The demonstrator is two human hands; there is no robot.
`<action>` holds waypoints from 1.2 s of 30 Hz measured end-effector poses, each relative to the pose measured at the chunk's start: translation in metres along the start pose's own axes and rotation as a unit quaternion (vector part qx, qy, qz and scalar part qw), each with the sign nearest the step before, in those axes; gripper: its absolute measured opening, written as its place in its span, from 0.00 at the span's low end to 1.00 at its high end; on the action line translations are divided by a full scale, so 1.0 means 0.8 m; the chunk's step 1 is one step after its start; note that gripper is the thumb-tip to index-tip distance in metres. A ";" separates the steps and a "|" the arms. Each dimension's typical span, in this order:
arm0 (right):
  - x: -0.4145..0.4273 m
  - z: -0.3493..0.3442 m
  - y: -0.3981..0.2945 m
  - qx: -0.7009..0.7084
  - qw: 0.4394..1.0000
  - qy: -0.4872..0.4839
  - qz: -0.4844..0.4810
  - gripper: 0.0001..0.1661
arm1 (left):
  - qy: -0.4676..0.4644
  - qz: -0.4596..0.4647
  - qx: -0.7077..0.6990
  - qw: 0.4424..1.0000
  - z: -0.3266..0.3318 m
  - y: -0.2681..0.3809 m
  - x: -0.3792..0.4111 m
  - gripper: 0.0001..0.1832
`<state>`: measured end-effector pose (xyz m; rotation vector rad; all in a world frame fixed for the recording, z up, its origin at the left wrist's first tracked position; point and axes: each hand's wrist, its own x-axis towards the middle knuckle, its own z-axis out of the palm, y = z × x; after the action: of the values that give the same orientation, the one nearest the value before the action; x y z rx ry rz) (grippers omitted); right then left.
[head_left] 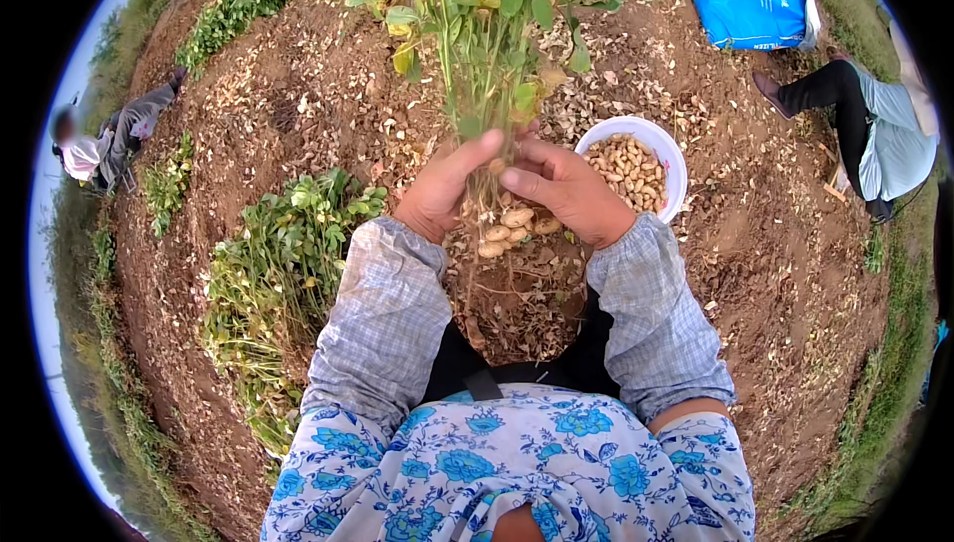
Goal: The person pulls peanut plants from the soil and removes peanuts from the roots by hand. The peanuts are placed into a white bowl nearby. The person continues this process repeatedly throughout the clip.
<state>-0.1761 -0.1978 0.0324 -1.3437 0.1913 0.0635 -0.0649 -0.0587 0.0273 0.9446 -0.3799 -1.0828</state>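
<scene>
My left hand [446, 180] is wrapped around the lower stems of a peanut plant [484, 58], whose green and yellowing leaves spread away from me. From the right, my right hand [570, 188] closes thumb and fingers on the same plant near its root end; its inner fingers are partly hidden. A cluster of pale peanut pods [514, 227] hangs just below both hands, above the soil between my legs. Beyond my right wrist stands a white plastic tub [677, 180], holding many loose peanut pods [626, 166].
Pulled peanut plants [279, 266] lie in a heap on my left. Dry leaves litter the brown soil [775, 244]. A blue fertilizer bag [749, 9] lies at the far right, near a seated person [887, 125]. Another person [119, 139] sits far left.
</scene>
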 end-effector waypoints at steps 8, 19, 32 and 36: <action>0.010 0.002 0.022 -0.264 0.945 0.189 -0.049 0.24 | -0.004 0.045 0.082 0.996 -0.009 0.004 0.006 0.40; -0.002 0.015 0.005 -0.461 0.841 0.169 -0.226 0.16 | 0.258 0.100 0.070 0.958 -0.016 -0.013 0.016 0.13; 0.004 0.048 0.033 -0.615 0.739 0.151 -0.231 0.11 | 0.340 0.088 0.171 0.920 -0.006 -0.011 0.019 0.13; 0.000 0.055 0.026 -0.614 0.756 0.153 -0.170 0.10 | 0.351 0.170 0.275 0.879 -0.021 -0.018 0.024 0.23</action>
<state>-0.1751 -0.1506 0.0220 -2.7053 0.1735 -0.4216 -0.0534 -0.0698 0.0030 1.6292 -0.2302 -0.2467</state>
